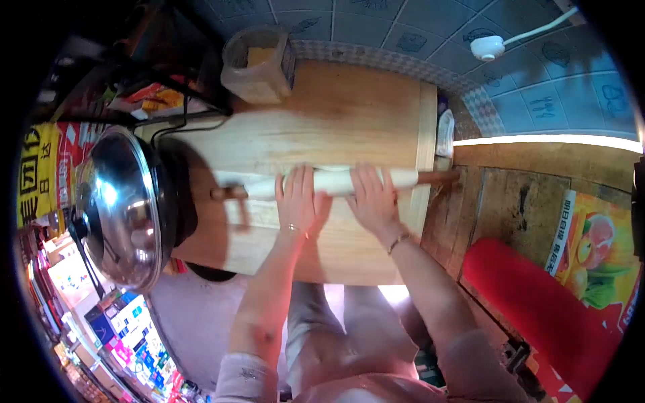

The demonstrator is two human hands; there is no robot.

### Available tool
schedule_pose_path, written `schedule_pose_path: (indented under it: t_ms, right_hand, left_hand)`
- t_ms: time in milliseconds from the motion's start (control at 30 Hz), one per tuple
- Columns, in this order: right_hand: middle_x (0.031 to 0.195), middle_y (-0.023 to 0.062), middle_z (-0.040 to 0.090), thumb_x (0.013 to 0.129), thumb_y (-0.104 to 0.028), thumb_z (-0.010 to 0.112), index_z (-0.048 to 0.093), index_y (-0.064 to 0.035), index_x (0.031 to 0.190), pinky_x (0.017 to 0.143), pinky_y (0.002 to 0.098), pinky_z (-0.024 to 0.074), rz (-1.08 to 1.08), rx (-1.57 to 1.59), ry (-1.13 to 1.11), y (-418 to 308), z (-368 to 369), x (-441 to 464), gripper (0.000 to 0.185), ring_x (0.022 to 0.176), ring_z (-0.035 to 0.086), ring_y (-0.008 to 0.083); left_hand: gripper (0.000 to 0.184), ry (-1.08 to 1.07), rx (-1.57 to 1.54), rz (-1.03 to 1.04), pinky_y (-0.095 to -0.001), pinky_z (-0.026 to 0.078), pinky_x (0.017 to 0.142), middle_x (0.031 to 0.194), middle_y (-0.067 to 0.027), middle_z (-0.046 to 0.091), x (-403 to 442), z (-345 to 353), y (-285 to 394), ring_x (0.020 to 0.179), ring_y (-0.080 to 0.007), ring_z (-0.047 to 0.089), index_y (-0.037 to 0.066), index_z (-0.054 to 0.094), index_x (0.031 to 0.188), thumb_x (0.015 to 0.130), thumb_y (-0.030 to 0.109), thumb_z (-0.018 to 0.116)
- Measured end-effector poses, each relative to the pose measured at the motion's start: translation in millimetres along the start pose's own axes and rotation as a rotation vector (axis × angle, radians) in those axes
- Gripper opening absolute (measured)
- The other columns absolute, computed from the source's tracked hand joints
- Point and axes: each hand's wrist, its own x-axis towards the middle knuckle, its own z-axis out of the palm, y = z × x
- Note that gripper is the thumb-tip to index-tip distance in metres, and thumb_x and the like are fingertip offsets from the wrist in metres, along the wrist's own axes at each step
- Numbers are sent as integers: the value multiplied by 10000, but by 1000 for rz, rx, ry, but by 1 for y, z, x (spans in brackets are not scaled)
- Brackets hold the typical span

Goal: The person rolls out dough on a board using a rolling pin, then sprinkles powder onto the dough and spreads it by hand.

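A long rolling pin lies crosswise on the wooden board point(349, 127), with a pale sheet of dough point(334, 181) wrapped around its middle. The brown right end of the rolling pin point(438, 177) juts past the board's right edge, and its other end sticks out at the left. My left hand point(296, 197) presses on the dough roll left of centre, fingers stretched over it. Just to the right, my right hand point(372, 201) lies on the same roll with its fingers extended too. Both palms are out of sight, facing down.
Left of the board stands a pan with a glass lid point(124, 208). A clear plastic container point(259, 66) sits at the back left corner, near the tiled wall point(376, 27). On the right are a red cushioned roll point(531, 302) and a fruit-printed box point(594, 248).
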Motion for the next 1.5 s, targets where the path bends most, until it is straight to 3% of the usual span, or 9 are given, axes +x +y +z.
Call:
schedule_pose_path:
  t_ms: [300, 500, 800, 833, 900, 967, 1067, 1400, 1500]
  right_hand:
    - [802, 91, 575, 872, -347, 578, 574, -72, 841, 743, 419, 406, 269, -43, 194, 9, 21, 61, 276, 785, 542, 277]
    - [1221, 149, 536, 854, -432, 568, 509, -77, 1283, 1021, 524, 292, 426, -71, -183, -89, 18, -136, 560, 1158, 466, 293]
    - [1070, 103, 575, 854, -357, 539, 628, -95, 1062, 893, 448, 369, 349, 62, -215, -44, -24, -25, 346, 1060, 525, 241]
    - [985, 72, 570, 820, -337, 535, 635, -96, 963, 870, 448, 390, 220, -83, 317, -57, -8, -53, 297, 1019, 543, 234]
    - [1056, 48, 582, 795, -346, 539, 625, -96, 963, 1016, 482, 316, 328, 233, -10, -68, -30, -88, 313, 1117, 505, 229]
    - [951, 43, 565, 819, -439, 552, 625, -99, 924, 1030, 488, 290, 257, 166, 385, -87, 20, -88, 363, 1064, 507, 234]
    - [1020, 70, 592, 883, -493, 475, 626, -109, 893, 1097, 503, 224, 321, 268, 214, -89, 22, -46, 413, 1066, 487, 251]
    - [1185, 64, 534, 903, -442, 448, 565, -108, 1092, 1113, 480, 208, 259, 119, 534, -78, 26, -77, 401, 1250, 404, 224]
    - [1231, 78, 519, 873, -426, 484, 530, -97, 1179, 1125, 472, 201, 360, 169, 443, -40, 12, -32, 451, 1230, 431, 231]
  left_hand:
    - [269, -75, -9, 10, -438, 421, 727, 934, -82, 581, 77, 20, -23, 848, -264, 541, 97, 623, 894, 825, 357, 614]
    - [380, -230, -136, 107, -441, 404, 807, 994, -100, 554, -109, -41, 5, 915, -295, 526, 116, 563, 1135, 845, 362, 571]
    - [376, -180, -95, 303, -500, 248, 1072, 1185, -93, 586, 2, -20, 27, 1171, -255, 491, 81, 575, 1151, 972, 338, 366]
    - [431, -173, -99, 364, -510, 228, 1083, 1257, -105, 563, -33, -1, 23, 1222, -263, 466, 76, 560, 1200, 978, 375, 341]
    - [577, -167, -337, 283, -518, 185, 1107, 1374, -123, 488, -76, 26, 9, 1309, -295, 402, 75, 456, 1355, 973, 476, 294]
    - [533, -190, -77, 230, -491, 216, 1112, 1422, -82, 453, -93, 15, -7, 1307, -253, 424, 99, 424, 1390, 999, 416, 250]
    - [485, -225, 99, 270, -474, 242, 1114, 1410, -36, 465, -54, 34, -55, 1303, -215, 427, 112, 405, 1400, 984, 350, 328]
    - [462, -15, 344, 274, -468, 314, 1045, 1395, -2, 477, -54, 21, -26, 1259, -236, 458, 178, 406, 1405, 1004, 394, 331]
    - [450, -262, 261, 205, -490, 330, 1025, 1363, -51, 503, 23, 28, -43, 1242, -242, 474, 118, 432, 1373, 1001, 361, 360]
